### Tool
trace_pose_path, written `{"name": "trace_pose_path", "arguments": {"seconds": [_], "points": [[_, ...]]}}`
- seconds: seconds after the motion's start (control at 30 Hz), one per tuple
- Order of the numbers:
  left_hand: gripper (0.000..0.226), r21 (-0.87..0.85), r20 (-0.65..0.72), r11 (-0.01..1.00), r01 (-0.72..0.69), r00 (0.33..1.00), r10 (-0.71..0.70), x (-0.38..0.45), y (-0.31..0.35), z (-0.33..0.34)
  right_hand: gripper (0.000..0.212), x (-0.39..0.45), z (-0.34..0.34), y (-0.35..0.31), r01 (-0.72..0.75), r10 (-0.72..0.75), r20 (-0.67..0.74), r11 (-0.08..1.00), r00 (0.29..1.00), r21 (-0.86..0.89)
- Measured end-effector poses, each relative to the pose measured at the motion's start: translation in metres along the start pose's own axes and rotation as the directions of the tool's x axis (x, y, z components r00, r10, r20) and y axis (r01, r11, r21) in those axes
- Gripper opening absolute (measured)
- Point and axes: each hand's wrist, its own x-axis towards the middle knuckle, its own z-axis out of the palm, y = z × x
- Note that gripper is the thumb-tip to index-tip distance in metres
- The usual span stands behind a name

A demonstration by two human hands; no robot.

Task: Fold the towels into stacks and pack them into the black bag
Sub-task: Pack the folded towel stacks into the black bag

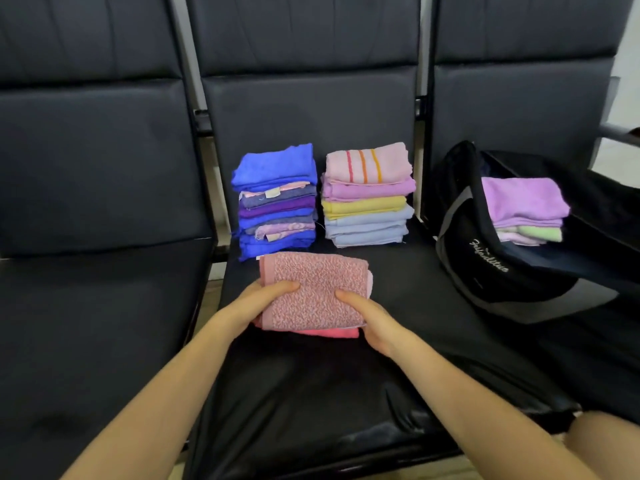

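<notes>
Item: small pile of folded towels, topped by a speckled pink terry towel (313,292) over a brighter pink folded towel (329,332), on the near middle of the black padded bench seat (311,393). Held at both sides: left hand (258,299) grips the left edge, thumb laid on top and fingers hidden beneath; right hand (370,318) grips the right edge likewise, thumb on top. Behind it, far on the same seat: a blue-and-purple stack of folded towels (277,202) at left, and just beside it a pastel stack topped by a pink striped towel (369,194). At right, on the neighbouring seat: the black fabric bag with grey trim (485,258), open, already holding a lilac folded towel over pale green and pink ones (524,206). Step judged in hand: lifting the pink pile for the bag or a stack. Handling advice: keep fingers well under the bottom towel, press lightly from above so the layers do not slide, carry it level, and lower it flat rather than dropping it.
</notes>
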Motion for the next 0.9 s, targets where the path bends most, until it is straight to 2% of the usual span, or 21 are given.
{"name": "trace_pose_path", "arguments": {"seconds": [0.1,0.17,0.23,0.3,0.4,0.47,0.53,0.63,0.73,0.83,0.9], "points": [[0.077,-0.007,-0.029,0.999,-0.033,0.999,0.032,-0.009,-0.007,0.011,0.058,-0.011,-0.004,0.006,0.065,-0.065,-0.001,0.998,0.998,0.014],[0.066,-0.032,-0.037,0.999,-0.035,0.999,0.034,-0.013,-0.006,0.022,0.061,-0.019,-0.007,0.002,0.062,-0.061,-0.023,0.997,0.998,0.044],[0.049,-0.062,-0.021,0.998,-0.019,1.000,0.018,-0.015,0.003,0.035,0.058,-0.029,-0.009,-0.007,0.068,-0.063,-0.064,0.994,0.996,0.082],[0.047,-0.084,0.000,0.996,-0.029,1.000,0.029,-0.016,0.015,0.050,0.051,-0.040,-0.016,-0.016,0.077,-0.064,-0.110,0.990,0.992,0.117],[0.036,-0.116,0.029,0.990,-0.086,0.996,0.090,-0.013,0.034,0.078,0.044,-0.062,-0.034,-0.043,0.106,-0.094,-0.138,0.991,0.986,0.083],[0.032,-0.146,0.049,0.982,-0.123,0.990,0.131,-0.014,0.047,0.105,0.050,-0.078,-0.051,-0.067,0.142,-0.133,-0.167,0.989,0.977,0.047],[0.033,-0.185,0.064,0.969,-0.167,0.981,0.181,-0.013,0.061,0.133,0.054,-0.095,-0.067,-0.094,0.170,-0.161,-0.213,0.985,0.964,0.022],[0.035,-0.236,0.091,0.945,-0.226,0.963,0.253,-0.008,0.090,0.178,0.049,-0.122,-0.096,-0.137,0.235,-0.235,-0.238,0.972,0.942,-0.031],[0.048,-0.263,0.130,0.926,-0.272,0.941,0.313,0.002,0.128,0.222,0.055,-0.151,-0.127,-0.183,0.289,-0.306,-0.263,0.952,0.915,-0.101],[0.049,-0.307,0.167,0.904,-0.297,0.919,0.358,0.016,0.162,0.266,0.054,-0.175,-0.157,-0.227,0.312,-0.333,-0.270,0.943,0.904,-0.116],[0.059,-0.311,0.200,0.907,-0.283,0.914,0.354,0.028,0.179,0.297,0.048,-0.187,-0.179,-0.250,0.310,-0.339,-0.308,0.941,0.889,-0.139]]}}
